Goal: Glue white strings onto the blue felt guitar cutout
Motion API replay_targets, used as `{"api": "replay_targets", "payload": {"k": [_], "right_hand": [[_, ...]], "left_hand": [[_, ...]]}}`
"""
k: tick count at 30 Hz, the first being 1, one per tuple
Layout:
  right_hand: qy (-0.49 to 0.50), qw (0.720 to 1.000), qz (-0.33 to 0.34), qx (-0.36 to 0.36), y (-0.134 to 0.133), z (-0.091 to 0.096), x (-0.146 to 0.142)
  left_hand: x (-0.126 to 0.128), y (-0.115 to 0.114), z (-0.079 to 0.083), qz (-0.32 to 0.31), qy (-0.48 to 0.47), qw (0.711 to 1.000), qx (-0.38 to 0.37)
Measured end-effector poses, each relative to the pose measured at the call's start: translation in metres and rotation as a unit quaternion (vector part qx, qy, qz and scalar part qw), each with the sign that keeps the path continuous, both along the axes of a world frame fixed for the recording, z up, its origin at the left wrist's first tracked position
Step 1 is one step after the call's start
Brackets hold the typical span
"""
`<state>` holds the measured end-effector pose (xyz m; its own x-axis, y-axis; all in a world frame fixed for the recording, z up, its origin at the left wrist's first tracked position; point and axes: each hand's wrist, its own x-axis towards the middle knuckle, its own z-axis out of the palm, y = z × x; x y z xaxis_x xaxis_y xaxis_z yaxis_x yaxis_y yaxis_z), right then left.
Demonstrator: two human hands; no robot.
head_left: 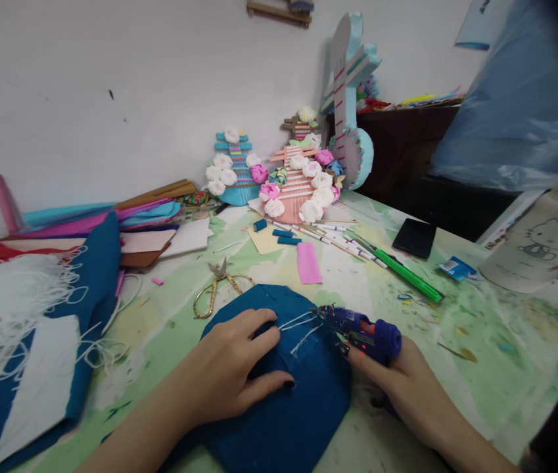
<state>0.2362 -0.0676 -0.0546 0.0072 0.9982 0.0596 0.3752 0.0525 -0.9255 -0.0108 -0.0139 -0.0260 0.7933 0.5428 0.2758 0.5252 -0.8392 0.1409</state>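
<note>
Rests the left hand [239,361] on one dark blue panel [303,420] at lower centre, with fingers apart and not gripping, apparently to keep panel and threads [301,322] steady. Clamps the right hand [414,387] around one glue gun [357,328], right of centre, likely for aim at the thread ends. Includes two longer threads, one shorter. Farther along the counter [486,355], shows one pair of scissors [218,272] left of centre, one pink strip [309,263] and three teal pieces [283,233] near centre, then four instrument-shaped crafts [294,200] at upper centre, probably upright for display.

Blue shape [308,410] cut off below
</note>
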Motion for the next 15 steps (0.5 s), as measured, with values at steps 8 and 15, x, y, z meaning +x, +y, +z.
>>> {"api": "replay_targets", "payload": {"k": [8,15], "right_hand": [[-0.023,1.0,0.001,-0.01,-0.0022,0.0021,-0.0043],[-0.023,0.999,0.022,-0.034,-0.0043,0.0045,-0.0069]], "left_hand": [[-0.0003,-0.0001,-0.0001,-0.001,0.009,1.0,-0.003],[0.0,0.0004,0.0002,0.002,0.012,1.0,-0.002]]}}
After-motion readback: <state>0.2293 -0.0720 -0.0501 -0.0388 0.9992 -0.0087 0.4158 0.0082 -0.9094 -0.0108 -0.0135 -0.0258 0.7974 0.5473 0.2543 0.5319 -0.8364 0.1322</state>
